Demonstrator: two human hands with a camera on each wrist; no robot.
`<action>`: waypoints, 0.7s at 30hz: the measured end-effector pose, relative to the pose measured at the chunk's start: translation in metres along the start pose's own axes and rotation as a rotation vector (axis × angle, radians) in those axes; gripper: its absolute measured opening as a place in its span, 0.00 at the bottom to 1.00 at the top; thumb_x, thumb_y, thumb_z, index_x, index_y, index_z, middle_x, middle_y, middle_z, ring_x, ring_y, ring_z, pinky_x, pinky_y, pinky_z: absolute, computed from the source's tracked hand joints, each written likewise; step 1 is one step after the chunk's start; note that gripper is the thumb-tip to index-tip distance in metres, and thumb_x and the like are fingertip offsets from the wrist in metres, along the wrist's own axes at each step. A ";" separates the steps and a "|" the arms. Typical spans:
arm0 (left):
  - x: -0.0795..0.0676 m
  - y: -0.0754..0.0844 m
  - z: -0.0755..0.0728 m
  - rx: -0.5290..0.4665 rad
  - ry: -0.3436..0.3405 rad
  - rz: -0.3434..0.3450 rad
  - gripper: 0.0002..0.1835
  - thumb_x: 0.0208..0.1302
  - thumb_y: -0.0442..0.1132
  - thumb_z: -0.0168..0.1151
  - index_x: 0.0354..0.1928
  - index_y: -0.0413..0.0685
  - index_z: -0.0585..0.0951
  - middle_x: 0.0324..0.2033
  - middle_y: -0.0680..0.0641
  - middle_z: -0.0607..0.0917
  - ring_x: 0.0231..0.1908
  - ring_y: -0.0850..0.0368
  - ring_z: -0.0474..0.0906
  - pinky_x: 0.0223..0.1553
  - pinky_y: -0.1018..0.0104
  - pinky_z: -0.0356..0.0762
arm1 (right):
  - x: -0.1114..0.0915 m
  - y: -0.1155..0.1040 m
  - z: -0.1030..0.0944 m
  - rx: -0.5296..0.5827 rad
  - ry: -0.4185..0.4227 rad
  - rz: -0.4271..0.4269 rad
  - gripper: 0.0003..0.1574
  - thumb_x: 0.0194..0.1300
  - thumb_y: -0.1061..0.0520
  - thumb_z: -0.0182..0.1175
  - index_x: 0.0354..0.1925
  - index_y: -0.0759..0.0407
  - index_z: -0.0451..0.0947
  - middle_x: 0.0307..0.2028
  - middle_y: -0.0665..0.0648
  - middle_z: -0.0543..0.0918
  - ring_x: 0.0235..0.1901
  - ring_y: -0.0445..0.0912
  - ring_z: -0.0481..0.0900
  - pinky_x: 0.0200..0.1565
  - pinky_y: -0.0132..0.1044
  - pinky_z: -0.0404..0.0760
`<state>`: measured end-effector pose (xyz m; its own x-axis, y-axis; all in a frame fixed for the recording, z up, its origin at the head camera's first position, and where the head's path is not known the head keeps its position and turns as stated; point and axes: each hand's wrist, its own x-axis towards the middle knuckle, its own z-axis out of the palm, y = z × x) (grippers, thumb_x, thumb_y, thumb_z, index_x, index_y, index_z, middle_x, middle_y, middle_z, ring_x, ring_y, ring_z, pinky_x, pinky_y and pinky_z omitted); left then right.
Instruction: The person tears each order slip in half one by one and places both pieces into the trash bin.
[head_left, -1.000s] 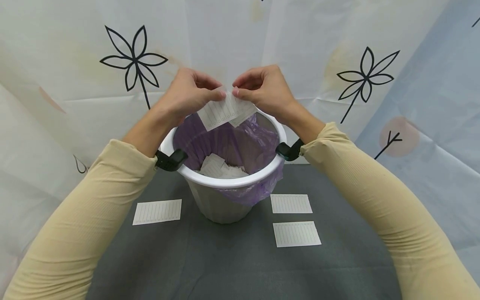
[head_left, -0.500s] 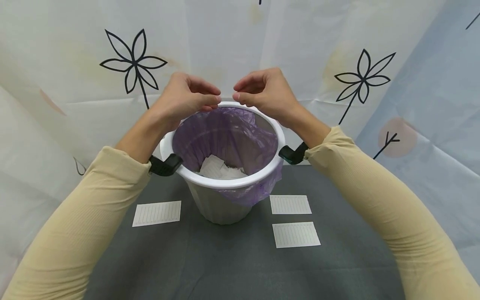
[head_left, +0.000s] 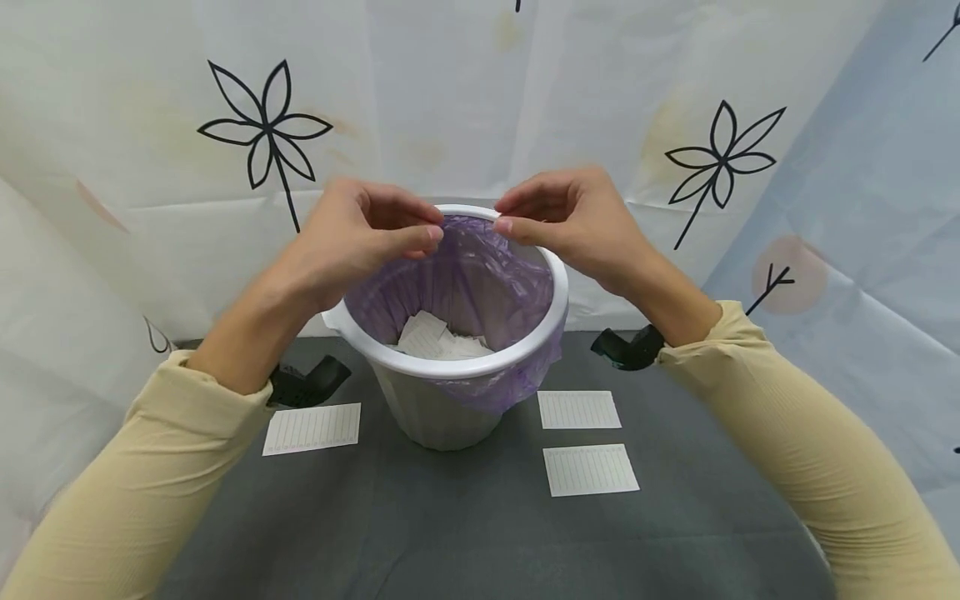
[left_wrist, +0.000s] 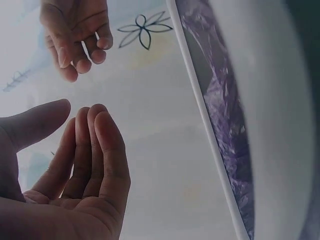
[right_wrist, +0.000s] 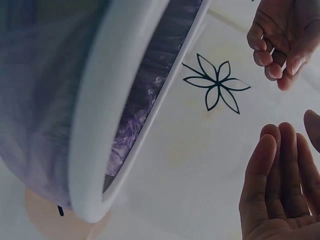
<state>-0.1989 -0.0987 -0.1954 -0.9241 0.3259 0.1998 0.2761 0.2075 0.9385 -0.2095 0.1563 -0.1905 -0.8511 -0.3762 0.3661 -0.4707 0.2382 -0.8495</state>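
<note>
Over the back rim of a white waste bin (head_left: 442,417), my left hand (head_left: 352,237) hovers with loosely bent fingers and nothing in them. Across from it, my right hand (head_left: 577,221) hangs likewise, thumb apart from the fingers, holding nothing. Both wrist views show each palm with a gap between thumb and fingers. A purple bin liner (head_left: 465,283) lines the bin and folds over its rim. Torn pieces of white lined paper (head_left: 435,337) lie inside at the bottom, partly hidden by the front rim.
On the dark grey tabletop (head_left: 465,533), one lined paper slip (head_left: 315,429) lies left of the bin. To the right are an upper slip (head_left: 579,410) and a lower slip (head_left: 591,470). Behind hangs a white cloth (head_left: 450,100) with flower drawings.
A second ago both hands pinched torn paper pieces above the bin; half a second ago they had let go. Since then the hands have moved apart and lower.
</note>
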 end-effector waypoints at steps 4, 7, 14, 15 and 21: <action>-0.018 0.000 0.005 0.032 -0.035 0.049 0.12 0.64 0.34 0.71 0.48 0.36 0.86 0.38 0.44 0.89 0.41 0.51 0.85 0.45 0.65 0.82 | -0.017 0.001 -0.003 0.030 -0.019 -0.013 0.11 0.61 0.68 0.71 0.44 0.67 0.87 0.39 0.59 0.88 0.38 0.51 0.87 0.42 0.36 0.85; -0.031 -0.002 0.011 0.084 -0.049 0.091 0.12 0.64 0.35 0.71 0.48 0.39 0.87 0.39 0.45 0.89 0.41 0.52 0.86 0.44 0.66 0.82 | -0.031 0.003 -0.005 0.029 -0.014 -0.002 0.11 0.62 0.68 0.70 0.44 0.67 0.86 0.39 0.58 0.88 0.39 0.51 0.87 0.43 0.35 0.84; -0.060 -0.009 0.029 0.062 -0.032 0.132 0.09 0.62 0.35 0.73 0.44 0.43 0.89 0.37 0.48 0.90 0.39 0.54 0.87 0.44 0.64 0.84 | -0.064 0.010 -0.001 0.065 0.001 -0.058 0.12 0.60 0.71 0.71 0.44 0.72 0.85 0.37 0.60 0.88 0.36 0.50 0.87 0.39 0.35 0.85; -0.064 -0.011 0.032 0.047 -0.030 0.137 0.09 0.62 0.35 0.73 0.44 0.43 0.89 0.37 0.48 0.90 0.39 0.54 0.87 0.44 0.63 0.84 | -0.069 0.011 0.000 0.069 -0.001 -0.069 0.12 0.59 0.71 0.71 0.44 0.72 0.85 0.38 0.61 0.88 0.36 0.50 0.87 0.39 0.36 0.85; -0.087 -0.021 0.046 -0.031 -0.038 0.148 0.07 0.63 0.33 0.72 0.42 0.42 0.88 0.37 0.47 0.89 0.40 0.53 0.87 0.45 0.59 0.85 | -0.096 0.023 0.008 0.085 -0.013 -0.137 0.14 0.59 0.72 0.71 0.44 0.75 0.84 0.39 0.61 0.88 0.39 0.50 0.87 0.43 0.36 0.85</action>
<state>-0.1126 -0.0894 -0.2457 -0.8632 0.3857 0.3258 0.3992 0.1261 0.9082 -0.1365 0.1907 -0.2478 -0.7768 -0.4119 0.4764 -0.5606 0.1075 -0.8211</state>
